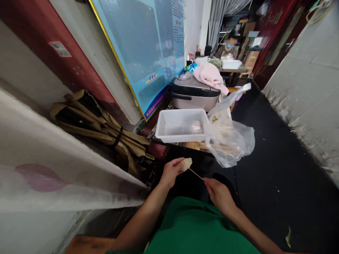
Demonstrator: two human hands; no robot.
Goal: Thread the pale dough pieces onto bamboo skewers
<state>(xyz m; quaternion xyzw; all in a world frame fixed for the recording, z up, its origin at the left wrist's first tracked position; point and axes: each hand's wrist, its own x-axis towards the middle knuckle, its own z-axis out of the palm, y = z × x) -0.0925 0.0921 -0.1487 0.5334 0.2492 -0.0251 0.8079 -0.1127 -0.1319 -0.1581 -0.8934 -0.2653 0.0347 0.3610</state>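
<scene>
My left hand (pixel 171 171) is closed on a pale, flattish oval piece (pixel 187 164) that looks like a slice of food; I cannot make out its kind. Between finger and thumb, my right hand (pixel 218 192) pinches a thin wooden skewer (pixel 196 173). The skewer slants up to the left and its far end meets the pale piece; whether it has gone in is hidden. Beyond my hands, a white plastic tub (pixel 182 139) stands at the table's near edge. To its right a clear plastic bag (pixel 230 141) hangs over the corner, with pale contents partly showing.
Behind the tub sits a rice cooker (pixel 194 100) with a pink towel (pixel 209 74) on its lid. A folded tan frame (pixel 106 132) leans at the left beside a curtain (pixel 66 165). Further back, a masked person (pixel 228 49) sits at another table. A rough wall borders the dark floor (pixel 278 176).
</scene>
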